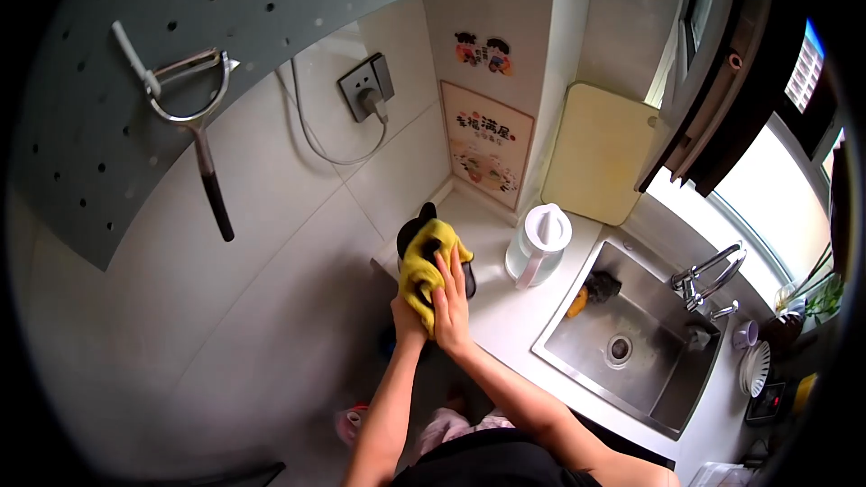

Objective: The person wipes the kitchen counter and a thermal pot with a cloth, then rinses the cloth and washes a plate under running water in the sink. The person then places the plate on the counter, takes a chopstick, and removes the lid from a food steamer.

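In the lower middle of the frame, my right hand (451, 302) lies open, fingers extended together, flat against a soft yellow cloth with dark patches (419, 275). My left hand (410, 325) is at the cloth's lower left side; its fingers are hidden, so I can't tell how they are closed. The cloth is at the centre, wrapped over a dark, rounded object (468, 280) whose black edges show at the upper left and right, beside the end of the white counter (496, 316). Just right of it on the counter stands a clear pitcher with a white lid and handle (538, 245). Further right, a rectangular stainless-steel sink (645, 329) has a dark item and something orange in its upper left corner, with a curved chrome faucet (713, 275) behind. Beyond the pitcher, a pale yellow cutting board (603, 153) leans upright against the wall, right of a pink-bordered poster (487, 144).
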Demonstrator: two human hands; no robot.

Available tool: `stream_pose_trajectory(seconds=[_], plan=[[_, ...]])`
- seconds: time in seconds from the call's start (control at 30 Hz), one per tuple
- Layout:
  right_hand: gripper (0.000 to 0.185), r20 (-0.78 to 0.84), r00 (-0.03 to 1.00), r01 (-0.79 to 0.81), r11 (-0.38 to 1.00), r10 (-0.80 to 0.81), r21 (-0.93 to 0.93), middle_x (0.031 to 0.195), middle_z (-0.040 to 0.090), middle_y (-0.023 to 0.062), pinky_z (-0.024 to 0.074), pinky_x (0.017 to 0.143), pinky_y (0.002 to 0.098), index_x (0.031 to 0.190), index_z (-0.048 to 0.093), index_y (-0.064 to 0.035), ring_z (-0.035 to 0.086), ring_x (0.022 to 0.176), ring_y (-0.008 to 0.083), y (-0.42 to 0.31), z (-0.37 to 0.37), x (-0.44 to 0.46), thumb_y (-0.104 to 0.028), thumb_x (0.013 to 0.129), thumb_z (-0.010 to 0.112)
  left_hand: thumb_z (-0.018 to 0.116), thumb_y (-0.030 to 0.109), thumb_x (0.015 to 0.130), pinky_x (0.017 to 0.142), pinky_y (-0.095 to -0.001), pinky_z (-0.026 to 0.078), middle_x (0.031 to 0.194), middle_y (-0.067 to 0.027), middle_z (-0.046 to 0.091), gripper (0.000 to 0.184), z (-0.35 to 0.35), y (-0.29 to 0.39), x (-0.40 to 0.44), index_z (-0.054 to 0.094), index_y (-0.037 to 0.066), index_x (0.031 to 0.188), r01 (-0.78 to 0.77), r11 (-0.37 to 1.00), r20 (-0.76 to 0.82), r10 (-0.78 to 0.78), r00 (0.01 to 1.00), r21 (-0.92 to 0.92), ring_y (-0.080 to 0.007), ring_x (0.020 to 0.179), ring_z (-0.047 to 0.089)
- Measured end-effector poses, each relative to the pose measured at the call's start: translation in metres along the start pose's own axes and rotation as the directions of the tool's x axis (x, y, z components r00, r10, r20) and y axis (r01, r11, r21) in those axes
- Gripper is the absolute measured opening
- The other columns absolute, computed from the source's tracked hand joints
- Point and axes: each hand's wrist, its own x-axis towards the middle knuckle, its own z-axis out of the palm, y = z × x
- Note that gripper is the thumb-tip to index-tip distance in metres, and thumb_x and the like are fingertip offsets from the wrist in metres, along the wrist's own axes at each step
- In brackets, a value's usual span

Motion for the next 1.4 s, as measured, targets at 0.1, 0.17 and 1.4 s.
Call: stream_pose_trajectory(seconds=[0.1,0.17,1.4], plan=[[0.055,-0.095,0.993,-0.080,0.993,0.072,-0.090,0.152,0.025,0.0252,0.0176,0.115,0.0474,0.142,0.036,0.0027,0.017,0.142,0.0419,0.022,0.008,0.015,-0.028,0.097,0.043,0.063,0.014,0.088,0.084,-0.0336,0.051,0.114,-0.0185,0.066,0.059,-0.006,0.020,0.000,0.041,0.002,0.141,-0.143,0.988,0.037,0.141,0.989,0.059,-0.0243,0.104,0.065],[0.056,-0.146,0.937,-0.317,0.948,0.316,0.021,0.137,0.044,0.0294,0.0326,0.106,0.0459,0.137,0.039,0.0047,0.040,0.129,0.0442,0.044,0.005,0.059,-0.036,0.098,0.040,0.061,0.007,0.084,0.084,-0.0371,0.051,0.109,-0.0256,0.065,0.062,-0.008,0.031,0.001,0.039,-0.001,0.141,-0.262,0.951,0.076,0.252,0.965,0.165,-0.0317,0.103,0.066],[0.040,-0.145,0.945,-0.238,0.922,0.292,0.307,0.112,0.059,0.0282,0.0412,0.093,0.0441,0.115,0.054,0.0043,0.053,0.107,0.0446,0.058,-0.009,0.056,-0.028,0.095,0.043,0.079,0.047,0.065,0.085,-0.0453,0.050,0.108,-0.0266,0.063,0.087,-0.012,0.118,0.072,0.043,-0.004,0.126,-0.187,0.569,0.292,-0.099,0.951,0.801,-0.0417,0.102,0.061]])
